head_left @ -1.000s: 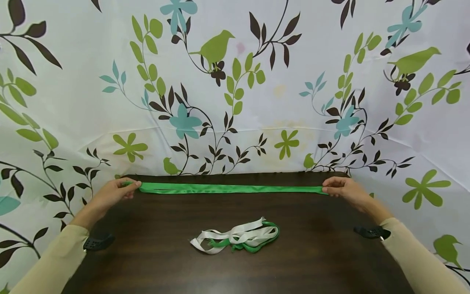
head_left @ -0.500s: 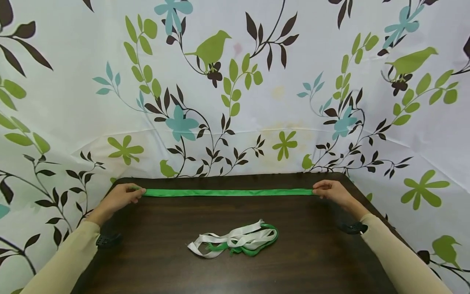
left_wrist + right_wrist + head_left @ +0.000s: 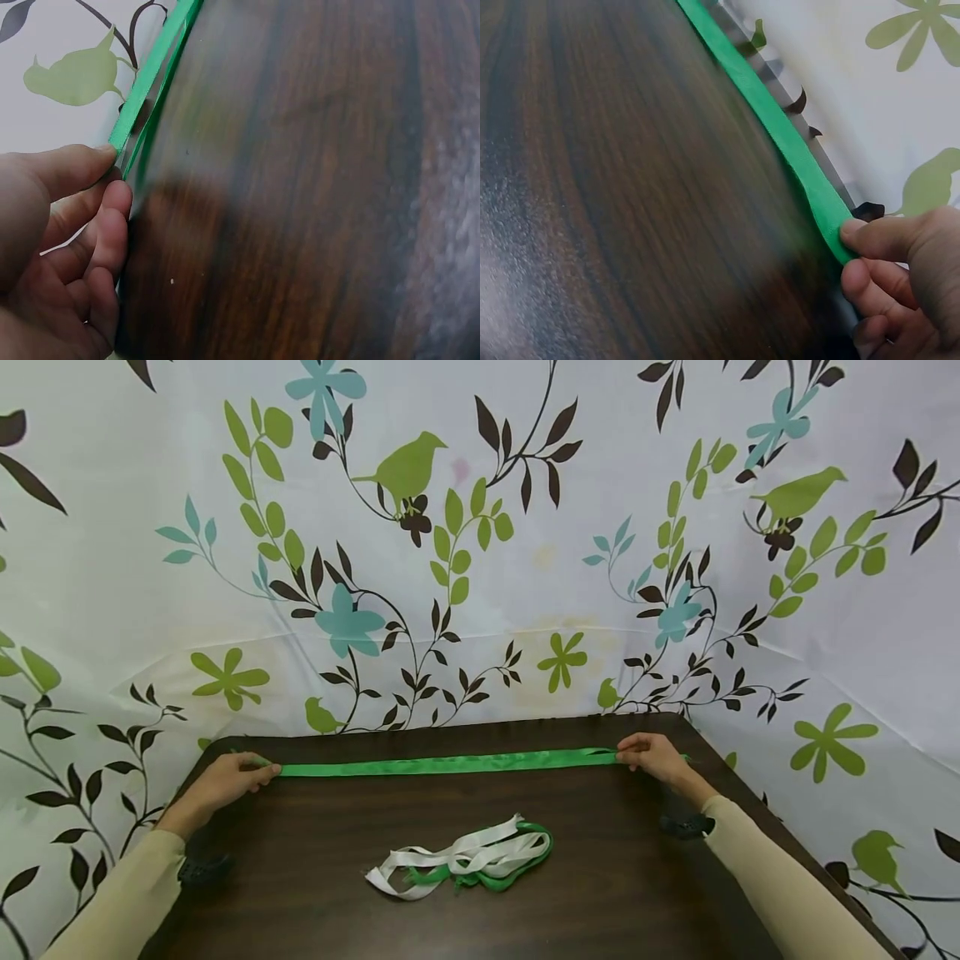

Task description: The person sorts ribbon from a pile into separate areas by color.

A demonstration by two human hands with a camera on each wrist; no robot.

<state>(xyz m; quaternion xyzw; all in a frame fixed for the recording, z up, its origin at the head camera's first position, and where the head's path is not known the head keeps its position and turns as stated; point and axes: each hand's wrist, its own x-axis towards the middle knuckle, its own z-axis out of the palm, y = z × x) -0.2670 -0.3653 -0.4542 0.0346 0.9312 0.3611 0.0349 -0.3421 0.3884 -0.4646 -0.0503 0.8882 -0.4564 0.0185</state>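
A green ribbon (image 3: 442, 765) stretches nearly straight across the far part of the dark table. My left hand (image 3: 230, 779) pinches its left end between thumb and fingers. At the other end my right hand (image 3: 654, 758) pinches it, and a small green tip sticks out beyond that hand. The left wrist view shows two layers of the ribbon (image 3: 150, 82) meeting at the left fingertips. In the right wrist view the ribbon (image 3: 769, 112) runs as a flat band up to the thumb. Nearer to me lies a loose bundle of white and green ribbons (image 3: 472, 860).
The brown wooden table (image 3: 375, 927) has rounded far corners. Behind it hangs a white cloth (image 3: 495, 685) printed with birds, leaves and flowers, which also covers both sides. A dark band (image 3: 686, 827) is on each wrist.
The ribbon was longer, with two strands showing near the left hand; it now looks like a shorter band. My hands have come closer together, and the view has shifted a little.
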